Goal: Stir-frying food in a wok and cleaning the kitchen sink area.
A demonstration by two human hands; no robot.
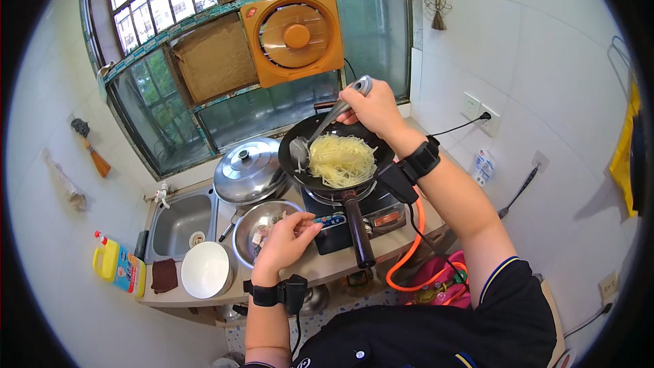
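Observation:
In my right hand (pixel 372 107) is the grey handle of a metal ladle (pixel 300 152), its bowl resting at the left inside a black wok (pixel 294 133). Pale yellow shreds, perhaps potato, (pixel 343 161) lie heaped in the wok, touching the ladle's side. The wok sits on a gas stove (pixel 391 217), its dark wooden handle (pixel 358 235) towards me. My left hand (pixel 291 237) hovers over the right rim of a steel bowl (pixel 242 237) with food pieces in it; its fingertips are close together, and whether they pinch something cannot be told.
A domed steel lid (pixel 249 171) lies left of the wok. Further left are a sink (pixel 179 222), a white bowl (pixel 205 270), a brown cloth (pixel 164 275) and a yellow detergent jug (pixel 120 268). An orange hose (pixel 403 266) hangs at the counter's right front, near a cable from my right wrist.

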